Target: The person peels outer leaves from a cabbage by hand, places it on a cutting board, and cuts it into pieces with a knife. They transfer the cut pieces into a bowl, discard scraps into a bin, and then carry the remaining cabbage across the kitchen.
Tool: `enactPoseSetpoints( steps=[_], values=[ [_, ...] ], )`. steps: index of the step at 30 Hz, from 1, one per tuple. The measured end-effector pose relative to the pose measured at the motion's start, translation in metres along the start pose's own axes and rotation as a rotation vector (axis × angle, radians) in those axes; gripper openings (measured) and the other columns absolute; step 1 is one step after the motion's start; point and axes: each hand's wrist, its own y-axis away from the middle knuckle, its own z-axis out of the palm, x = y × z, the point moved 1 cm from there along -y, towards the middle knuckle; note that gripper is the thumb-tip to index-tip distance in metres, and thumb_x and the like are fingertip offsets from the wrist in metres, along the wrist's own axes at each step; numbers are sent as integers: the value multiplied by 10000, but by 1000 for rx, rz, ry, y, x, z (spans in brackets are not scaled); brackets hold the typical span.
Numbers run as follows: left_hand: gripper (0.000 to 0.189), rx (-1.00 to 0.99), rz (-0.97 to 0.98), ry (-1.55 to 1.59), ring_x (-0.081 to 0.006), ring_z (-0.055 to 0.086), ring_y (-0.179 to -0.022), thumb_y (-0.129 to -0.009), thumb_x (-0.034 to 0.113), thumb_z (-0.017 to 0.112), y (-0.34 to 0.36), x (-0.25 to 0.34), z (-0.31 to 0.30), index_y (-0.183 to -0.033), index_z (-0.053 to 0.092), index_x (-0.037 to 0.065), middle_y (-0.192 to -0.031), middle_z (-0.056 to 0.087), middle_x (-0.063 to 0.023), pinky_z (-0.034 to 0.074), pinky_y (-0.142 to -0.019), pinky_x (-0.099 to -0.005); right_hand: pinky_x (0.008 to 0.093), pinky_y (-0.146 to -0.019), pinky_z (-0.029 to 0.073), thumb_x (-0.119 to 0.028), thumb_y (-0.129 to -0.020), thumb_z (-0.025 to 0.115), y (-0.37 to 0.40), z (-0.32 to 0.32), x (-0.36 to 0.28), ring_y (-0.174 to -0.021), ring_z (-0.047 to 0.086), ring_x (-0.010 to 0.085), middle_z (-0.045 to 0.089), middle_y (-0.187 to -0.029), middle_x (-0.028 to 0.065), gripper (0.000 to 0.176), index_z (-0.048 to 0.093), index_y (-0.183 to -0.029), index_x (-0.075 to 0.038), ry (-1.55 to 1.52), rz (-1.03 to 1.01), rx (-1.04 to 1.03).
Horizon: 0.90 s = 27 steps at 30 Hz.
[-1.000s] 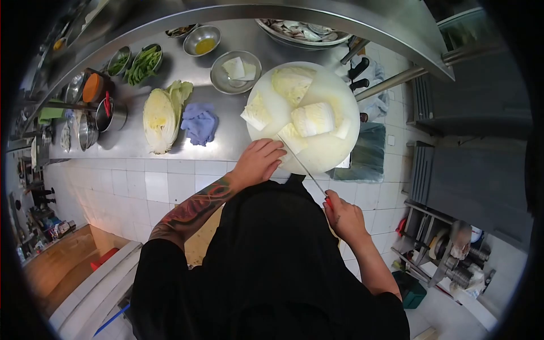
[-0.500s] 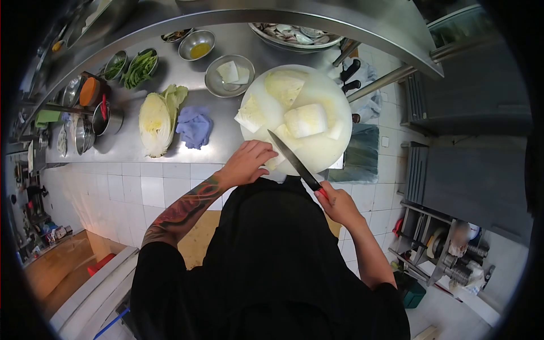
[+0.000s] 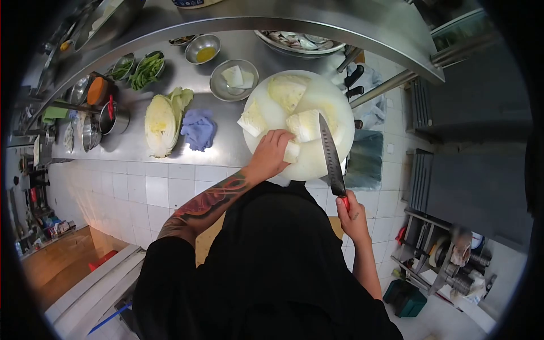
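Observation:
A round white cutting board (image 3: pixel 313 165) carries several pieces of napa cabbage. One cut piece (image 3: pixel 287 92) lies at its far side, another (image 3: pixel 252 120) at the left, and a thick chunk (image 3: pixel 303 125) near the middle. My left hand (image 3: pixel 272 154) reaches over the board's left edge, its fingers closed around a small cabbage piece (image 3: pixel 292 152) that they partly hide. In my right hand (image 3: pixel 353 218) is a kitchen knife (image 3: pixel 331 156) with a dark dimpled blade and some red on its handle. The blade points away from me over the board's right side, its tip beside the chunk.
Left of the board lie a blue cloth (image 3: pixel 198 130) and a halved napa cabbage (image 3: pixel 161 126). Behind stand metal bowls with white pieces (image 3: pixel 233 78), yellow liquid (image 3: pixel 205 54) and green vegetables (image 3: pixel 147 71), plus a basin of fish (image 3: pixel 300 42). A metal shelf (image 3: pixel 362 34) overhangs the counter.
My left hand has moved right and farther onto the board with the small cabbage piece. The knife has swung right, away from that hand, and now points more straight ahead.

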Motion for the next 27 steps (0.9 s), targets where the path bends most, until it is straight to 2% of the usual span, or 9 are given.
enactPoseSetpoints(
  steps=[4, 6, 12, 14, 16, 17, 19, 22, 27],
  values=[
    [716, -177, -183, -10, -469, 576, -1253, -726, 50, 834, 10, -5, 1, -1389, 563, 48, -1319, 610, -228, 481, -1090, -525, 446, -688, 535, -207, -1102, 632, 3, 3, 2, -745, 714, 453, 685, -796, 225, 263, 617, -1306, -40, -9, -12, -1],
    [610, 29, -10, -18, -433, 621, -1120, -706, -2, 770, 21, -25, -8, -1291, 600, 38, -1137, 643, -199, 505, -989, -515, 435, -686, 536, -201, -1103, 630, 4, 4, 7, -728, 716, 426, 685, -789, 212, 260, 617, -1307, -42, -21, -43, 30],
    [510, 406, -131, -307, -467, 597, -1188, -686, 35, 791, -3, -68, -43, -1189, 704, 52, -1287, 619, -240, 500, -1043, -496, 383, -670, 530, -179, -1101, 622, 1, 0, 12, -662, 694, 281, 669, -773, 160, 255, 618, -1319, -48, -98, 79, 64],
    [480, 398, -164, -157, -458, 590, -1212, -720, 43, 814, -2, -92, -32, -1186, 703, 24, -1306, 605, -260, 508, -1040, -492, 382, -659, 524, -176, -1100, 622, -2, -3, 8, -652, 685, 278, 660, -762, 157, 252, 622, -1317, -48, -75, 44, 88],
    [386, 439, -197, -81, -345, 648, -1154, -894, 200, 858, 6, -120, -34, -1192, 711, 4, -1234, 682, -204, 519, -1017, -440, 380, -656, 522, -175, -1100, 622, -3, -5, 6, -650, 685, 276, 655, -756, 157, 249, 624, -1313, -46, -66, 6, 107],
    [386, 439, -192, -82, -345, 648, -1154, -894, 200, 858, 11, -132, -36, -1192, 711, 4, -1234, 682, -204, 519, -1017, -440, 379, -653, 521, -175, -1100, 622, -3, -6, 5, -648, 684, 274, 649, -749, 157, 246, 626, -1308, -45, -59, -26, 126],
    [383, 467, -552, 408, -242, 694, -1061, -917, 183, 855, 17, -146, -43, -1224, 707, 8, -1161, 740, -130, 546, -950, -388, 378, -655, 522, -173, -1098, 624, -3, -5, 5, -653, 687, 278, 654, -754, 156, 247, 627, -1309, -43, -76, -11, 139],
    [415, 721, -547, 506, -225, 717, -932, -872, 153, 900, -7, -135, -78, -1183, 682, -14, -1019, 767, -90, 557, -901, -361, 377, -665, 527, -171, -1095, 632, -1, -3, 8, -668, 697, 287, 673, -777, 156, 253, 630, -1311, -39, -94, 18, 129],
    [695, 705, -556, 561, -271, 682, -1173, -832, 210, 950, -63, -152, -114, -1375, 595, -38, -1280, 704, -185, 555, -967, -398, 392, -684, 542, -183, -1088, 657, 1, 2, 12, -714, 722, 324, 720, -849, 170, 265, 631, -1305, -32, -84, -46, 130]
  ],
)
